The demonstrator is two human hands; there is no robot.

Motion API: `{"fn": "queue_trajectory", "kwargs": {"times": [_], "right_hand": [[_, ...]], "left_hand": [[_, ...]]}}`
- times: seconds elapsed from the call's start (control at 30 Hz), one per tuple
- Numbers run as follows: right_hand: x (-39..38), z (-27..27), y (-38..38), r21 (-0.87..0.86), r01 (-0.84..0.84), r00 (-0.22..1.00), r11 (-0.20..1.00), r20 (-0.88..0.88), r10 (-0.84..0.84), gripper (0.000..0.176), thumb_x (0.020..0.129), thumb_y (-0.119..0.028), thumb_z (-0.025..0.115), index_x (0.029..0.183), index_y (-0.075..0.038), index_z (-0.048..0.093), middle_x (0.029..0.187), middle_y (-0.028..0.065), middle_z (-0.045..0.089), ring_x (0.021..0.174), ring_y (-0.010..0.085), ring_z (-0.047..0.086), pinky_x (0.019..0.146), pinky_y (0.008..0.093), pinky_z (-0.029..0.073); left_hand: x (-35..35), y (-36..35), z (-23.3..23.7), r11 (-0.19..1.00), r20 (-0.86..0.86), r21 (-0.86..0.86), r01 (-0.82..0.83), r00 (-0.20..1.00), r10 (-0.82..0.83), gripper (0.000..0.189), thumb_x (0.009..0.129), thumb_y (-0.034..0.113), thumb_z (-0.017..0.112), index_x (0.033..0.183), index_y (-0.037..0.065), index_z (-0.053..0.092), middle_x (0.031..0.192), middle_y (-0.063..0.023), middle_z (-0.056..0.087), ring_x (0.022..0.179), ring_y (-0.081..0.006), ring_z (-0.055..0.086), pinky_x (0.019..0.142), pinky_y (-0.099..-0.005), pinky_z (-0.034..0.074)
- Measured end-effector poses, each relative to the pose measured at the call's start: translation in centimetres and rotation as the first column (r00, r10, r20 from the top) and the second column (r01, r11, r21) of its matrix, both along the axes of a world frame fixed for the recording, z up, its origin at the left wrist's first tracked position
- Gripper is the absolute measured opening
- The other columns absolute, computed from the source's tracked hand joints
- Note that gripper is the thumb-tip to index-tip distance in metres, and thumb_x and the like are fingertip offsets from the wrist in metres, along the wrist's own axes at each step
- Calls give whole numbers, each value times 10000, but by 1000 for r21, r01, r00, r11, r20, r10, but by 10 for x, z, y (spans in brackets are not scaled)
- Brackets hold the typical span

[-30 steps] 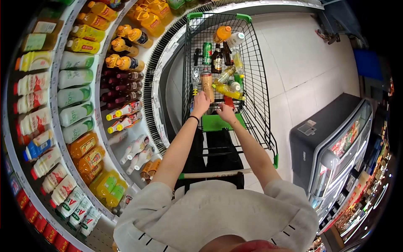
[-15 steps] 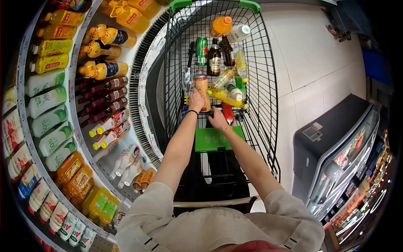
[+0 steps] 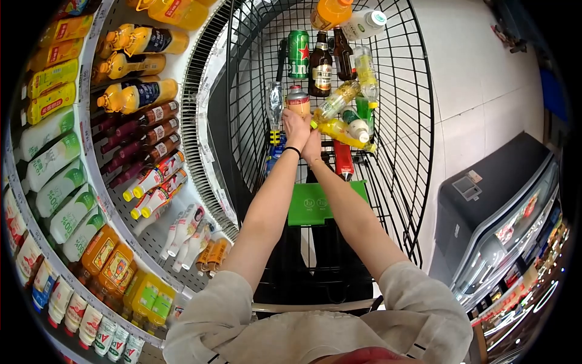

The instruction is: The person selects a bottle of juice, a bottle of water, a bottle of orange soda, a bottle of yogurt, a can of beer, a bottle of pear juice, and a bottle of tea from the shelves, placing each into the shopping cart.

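In a black wire cart with a green-trimmed child seat [image 3: 312, 203], a peach-coloured bottle with a grey cap [image 3: 297, 102] stands at the near left. My left hand [image 3: 295, 128] is wrapped round its lower part. Close beside it, my right hand [image 3: 312, 147] touches the bottle's lower end, its fingers mostly hidden. Beyond the bottle are a green can [image 3: 298, 54] and two brown bottles [image 3: 321, 67]. To its right lie yellow drink bottles [image 3: 342, 129] and a red item [image 3: 343, 159]. A clear plastic-wrapped item [image 3: 275, 103] is at its left.
Curved shelves of juice, milk and other bottles [image 3: 136, 97] run along the left. The cart's wire side [image 3: 418, 121] rises on the right. Farther right, a dark freezer cabinet [image 3: 485, 182] stands on the tiled floor [image 3: 467, 91].
My right hand has moved up and left to the bottle, beside my left hand. The cart and its contents appear larger and shifted in view.
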State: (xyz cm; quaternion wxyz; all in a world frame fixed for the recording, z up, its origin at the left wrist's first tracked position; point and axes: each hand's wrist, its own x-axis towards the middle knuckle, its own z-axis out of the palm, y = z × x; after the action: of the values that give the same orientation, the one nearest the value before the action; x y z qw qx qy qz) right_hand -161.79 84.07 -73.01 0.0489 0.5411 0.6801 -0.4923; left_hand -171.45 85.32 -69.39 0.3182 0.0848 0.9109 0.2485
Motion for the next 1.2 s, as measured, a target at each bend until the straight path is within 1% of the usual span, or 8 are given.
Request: {"fn": "queue_trajectory", "kwargs": {"times": [0.13, 0.27, 0.37, 0.5, 0.73, 0.8, 0.9, 1.2], "right_hand": [[7, -34, -12, -77, 214, 971, 974, -92, -221, 541, 950, -217, 670, 1341, 68, 427, 1313, 337, 555, 1198, 494, 573, 996, 518, 492], [10, 4, 7, 28, -42, 998, 999, 39, 40, 489, 969, -231, 636, 1307, 84, 474, 1265, 337, 586, 1125, 502, 621, 941, 535, 523], [2, 47, 47, -130, -480, 860, 868, 127, 494, 324, 897, -240, 686, 969, 75, 702, 1041, 351, 700, 987, 487, 703, 855, 543, 566], [-24, 139, 108, 54, -512, 858, 857, 6, 513, 282, 895, -188, 640, 848, 82, 703, 800, 323, 686, 813, 482, 705, 764, 532, 579], [-127, 83, 155, 437, -224, 873, 871, -308, 379, 380, 914, -89, 593, 1278, -105, 700, 1367, 259, 612, 1189, 418, 637, 926, 449, 580], [-139, 52, 166, 638, -600, 707, 482, 141, 693, 496, 886, -83, 658, 1374, -167, 666, 1654, 187, 349, 1443, 420, 441, 986, 411, 580], [-138, 54, 180, 580, -756, 544, 303, 299, 784, 551, 889, -86, 639, 1421, -229, 645, 1739, 79, 173, 1552, 451, 233, 1030, 440, 569], [-130, 59, 190, 529, -823, 453, 209, 388, 803, 629, 924, -56, 579, 1532, -212, 534, 1737, 163, 130, 1562, 456, 212, 1124, 405, 496]], "left_hand": [[2, 4, -7, 997, 6, 22, -70, 998, 69, 738, 800, 235, 863, 1237, -150, 409, 1202, -366, 577, 1146, -493, 599, 1017, -496, 494], [-1, 9, 4, 995, 37, -21, -100, 994, 101, 776, 761, 210, 892, 1239, -156, 402, 1194, -366, 599, 1143, -490, 616, 1008, -495, 508], [-5, 13, 11, 993, 44, -78, -93, 994, 97, 770, 741, 233, 903, 1232, -147, 447, 1181, -360, 631, 1131, -482, 640, 1000, -498, 524], [-7, 9, -3, 996, -20, -71, -60, 998, 58, 732, 662, 264, 944, 1152, -105, 543, 1141, -316, 676, 1087, -465, 673, 954, -465, 561], [-18, 8, 26, 993, 150, 15, -116, 982, 113, 639, 635, 276, 960, 1064, -57, 623, 1068, -265, 732, 1019, -419, 718, 917, -475, 573], [-18, 1, 19, 995, 100, 57, -85, 992, 79, 637, 635, 275, 960, 1078, -48, 634, 1060, -254, 740, 1017, -412, 724, 917, -467, 577], [-17, -1, 40, 997, 72, 40, -69, 995, 66, 637, 637, 259, 947, 1113, -28, 636, 1036, -248, 754, 984, -416, 737, 919, -453, 586], [-50, 12, 101, 969, -88, 175, -176, 977, 194, 622, 615, 283, 948, 1083, -35, 690, 973, -210, 776, 913, -366, 769, 872, -433, 603]]}}
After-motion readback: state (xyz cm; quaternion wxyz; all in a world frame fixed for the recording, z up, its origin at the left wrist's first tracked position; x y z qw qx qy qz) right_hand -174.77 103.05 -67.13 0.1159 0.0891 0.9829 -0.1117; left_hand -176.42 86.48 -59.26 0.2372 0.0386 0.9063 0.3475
